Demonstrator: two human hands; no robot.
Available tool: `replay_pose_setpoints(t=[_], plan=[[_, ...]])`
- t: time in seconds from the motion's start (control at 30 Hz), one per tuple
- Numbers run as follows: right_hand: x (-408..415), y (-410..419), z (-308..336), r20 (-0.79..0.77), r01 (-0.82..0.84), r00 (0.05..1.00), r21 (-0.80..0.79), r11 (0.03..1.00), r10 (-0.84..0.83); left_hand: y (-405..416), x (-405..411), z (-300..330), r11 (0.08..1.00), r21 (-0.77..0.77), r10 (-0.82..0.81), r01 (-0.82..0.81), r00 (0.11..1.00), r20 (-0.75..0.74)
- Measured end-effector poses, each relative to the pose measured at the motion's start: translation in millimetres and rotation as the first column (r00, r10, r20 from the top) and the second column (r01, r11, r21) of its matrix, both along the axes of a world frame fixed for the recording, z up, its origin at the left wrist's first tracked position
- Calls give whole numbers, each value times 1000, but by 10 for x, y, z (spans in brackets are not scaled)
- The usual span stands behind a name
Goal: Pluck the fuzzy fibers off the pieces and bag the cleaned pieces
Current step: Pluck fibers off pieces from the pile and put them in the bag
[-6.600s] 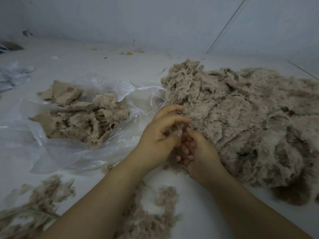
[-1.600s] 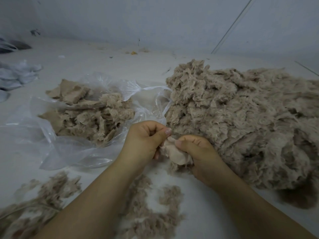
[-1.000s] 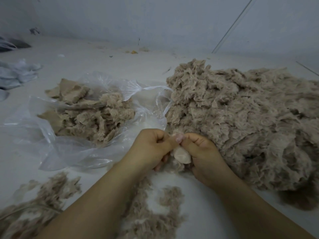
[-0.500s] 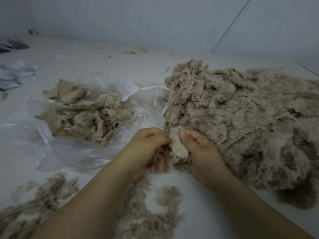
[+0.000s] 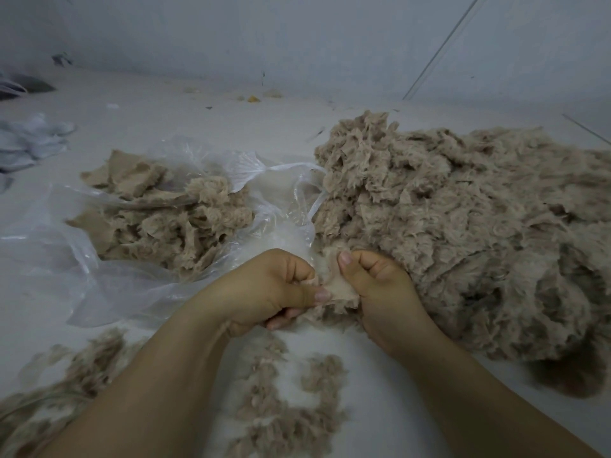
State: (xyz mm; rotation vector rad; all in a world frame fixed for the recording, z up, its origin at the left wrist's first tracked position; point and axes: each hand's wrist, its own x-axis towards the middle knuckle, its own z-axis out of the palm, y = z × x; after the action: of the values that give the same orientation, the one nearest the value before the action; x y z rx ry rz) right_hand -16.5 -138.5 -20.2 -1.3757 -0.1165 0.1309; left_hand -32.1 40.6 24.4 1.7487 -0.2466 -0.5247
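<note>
- While both hands work at the middle of the floor, one small piece (image 5: 337, 287) is held between them, just in front of the big pile (image 5: 463, 233)
- Left hand (image 5: 267, 292) has its fingers curled, thumb pressed along the near edge of the piece, pinching at the fuzz there; what the curled fingers hold underneath is hidden
- Right hand (image 5: 377, 279) pinches the piece's far side between thumb and bent fingers, holding it steady
- Piece shows a smooth pale face toward the camera with fuzz at its lower edge, so I judge it partly plucked, not yet ready for bagging
- Bag (image 5: 99, 279) lies open to the left, clear plastic, its mouth reaching toward the hands
- Cleaned pieces (image 5: 158, 219) sit in a modest heap inside it, some flat and smooth, some looking rough
- Big pile on the right is far larger than the bagged heap, touching the bag's handle at its left edge
- Loose fibers (image 5: 284, 408) lie scattered on the floor near the arms, with another clump (image 5: 66, 375) at lower left
- By my reading the job is early to middling: a fair batch is bagged, but most of the material waits in the pile
- Next for this piece would be pulling off the remaining fuzz, then dropping it left into the bag
- Pale crumpled stuff (image 5: 29, 143) lies at the far left edge; what it is I cannot tell
</note>
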Motion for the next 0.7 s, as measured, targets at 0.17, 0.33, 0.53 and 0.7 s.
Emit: replay_pose_setpoints(t=[0.17,0.33,0.53,0.7], plan=[[-10,5,11,-33,31,999,12,999,-31,125,8,21,991,35,-127,127,992,15],[-30,-6,35,-22,39,999,56,998,-38,186,-38,80,958,83,-278,275,960,33],[-23,-23,23,-15,-11,1000,54,998,12,-26,-61,12,979,202,-38,26,998,54],[-1,-31,21,-25,-53,998,108,993,56,-250,-56,-99,969,42,238,-241,968,79]])
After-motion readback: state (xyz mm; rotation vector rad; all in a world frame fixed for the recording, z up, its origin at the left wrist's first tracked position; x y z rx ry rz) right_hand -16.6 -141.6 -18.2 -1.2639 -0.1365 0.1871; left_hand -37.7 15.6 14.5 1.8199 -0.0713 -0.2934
